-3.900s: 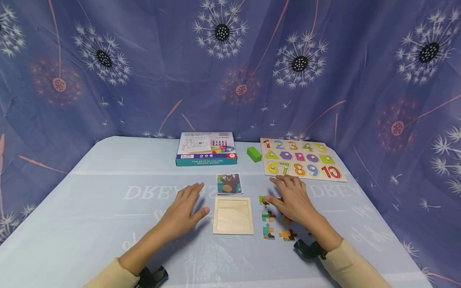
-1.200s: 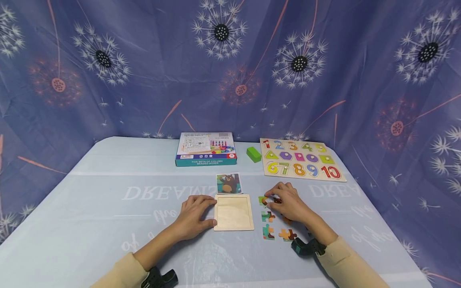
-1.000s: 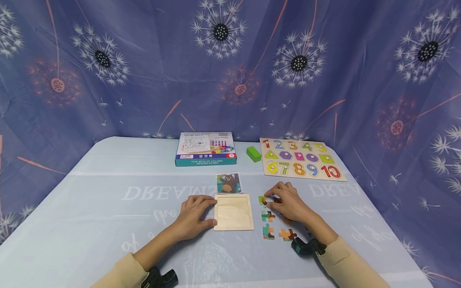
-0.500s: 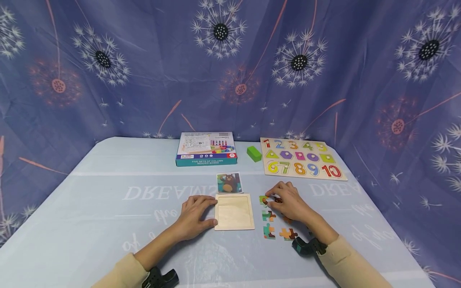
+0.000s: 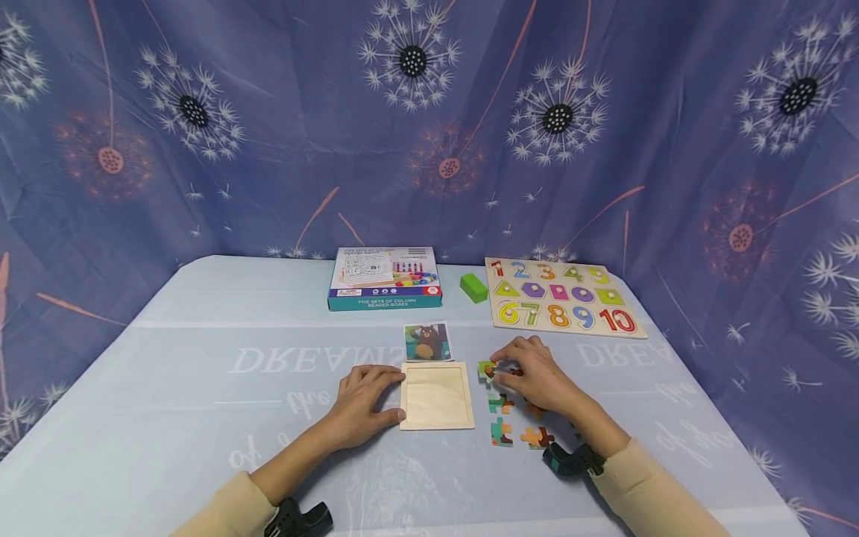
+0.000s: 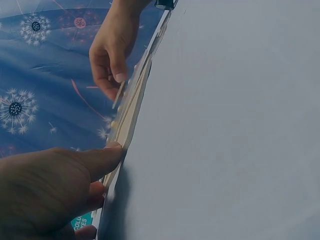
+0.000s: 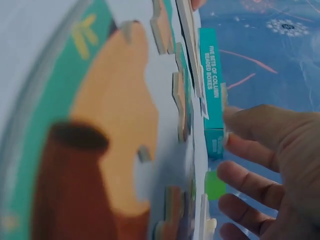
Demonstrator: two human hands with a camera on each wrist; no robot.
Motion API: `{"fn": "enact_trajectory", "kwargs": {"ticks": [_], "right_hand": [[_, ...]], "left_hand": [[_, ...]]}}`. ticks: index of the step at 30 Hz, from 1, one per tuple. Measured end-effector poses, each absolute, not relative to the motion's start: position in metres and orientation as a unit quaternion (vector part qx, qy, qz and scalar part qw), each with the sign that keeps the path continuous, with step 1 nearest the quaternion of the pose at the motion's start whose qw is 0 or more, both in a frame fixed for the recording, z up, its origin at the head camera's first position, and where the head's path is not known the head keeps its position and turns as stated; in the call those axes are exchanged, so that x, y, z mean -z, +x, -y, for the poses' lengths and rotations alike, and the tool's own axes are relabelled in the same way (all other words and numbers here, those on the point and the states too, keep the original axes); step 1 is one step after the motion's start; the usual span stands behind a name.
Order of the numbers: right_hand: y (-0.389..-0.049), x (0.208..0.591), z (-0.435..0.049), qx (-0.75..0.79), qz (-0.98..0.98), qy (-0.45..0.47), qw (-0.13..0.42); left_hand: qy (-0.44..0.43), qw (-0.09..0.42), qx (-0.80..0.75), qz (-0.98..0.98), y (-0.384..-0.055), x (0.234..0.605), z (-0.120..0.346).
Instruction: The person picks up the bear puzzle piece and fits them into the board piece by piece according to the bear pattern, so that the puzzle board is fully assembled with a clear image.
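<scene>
Table (image 5: 168, 373), left hand (image 5: 361, 406) touching tray (image 5: 438, 397), right hand (image 5: 537, 379) apparently pinching puzzle piece (image 5: 485, 371)

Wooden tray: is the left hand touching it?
Touching. The head view shows the left hand with thumb and forefinger tips on the left rim of the wooden tray.

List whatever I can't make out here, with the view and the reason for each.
Head view: the puzzle pieces beneath the right hand; it partly covers them, so their full number can't be told.
Head view: the fine print on the white label of the bead box; too small to read.
Left wrist view: most of that box, behind the left hand.
Right wrist view: the nearest piece; blurred and cut off by the bottom edge.
</scene>
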State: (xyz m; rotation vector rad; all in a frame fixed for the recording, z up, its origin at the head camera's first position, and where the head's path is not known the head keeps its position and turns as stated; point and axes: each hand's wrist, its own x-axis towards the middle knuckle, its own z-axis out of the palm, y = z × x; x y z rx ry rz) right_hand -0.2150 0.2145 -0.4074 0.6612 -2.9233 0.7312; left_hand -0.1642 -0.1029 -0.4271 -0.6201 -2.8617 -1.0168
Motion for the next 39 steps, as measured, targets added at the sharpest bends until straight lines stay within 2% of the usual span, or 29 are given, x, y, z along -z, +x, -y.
{"fn": "enact_trajectory", "kwargs": {"ticks": [25, 39], "right_hand": [[-0.217, 0.392, -0.154, -0.257, 0.928, 0.266, 0.051], [-0.218, 0.396, -0.119, -0.221, 0.936, 0.274, 0.022]], "left_hand": [[-0.195, 0.014, 0.327, 0.925, -0.165, 0.427, 0.103], [-0.203, 0.012, 0.324, 0.924, -0.165, 0.428, 0.104]]}}
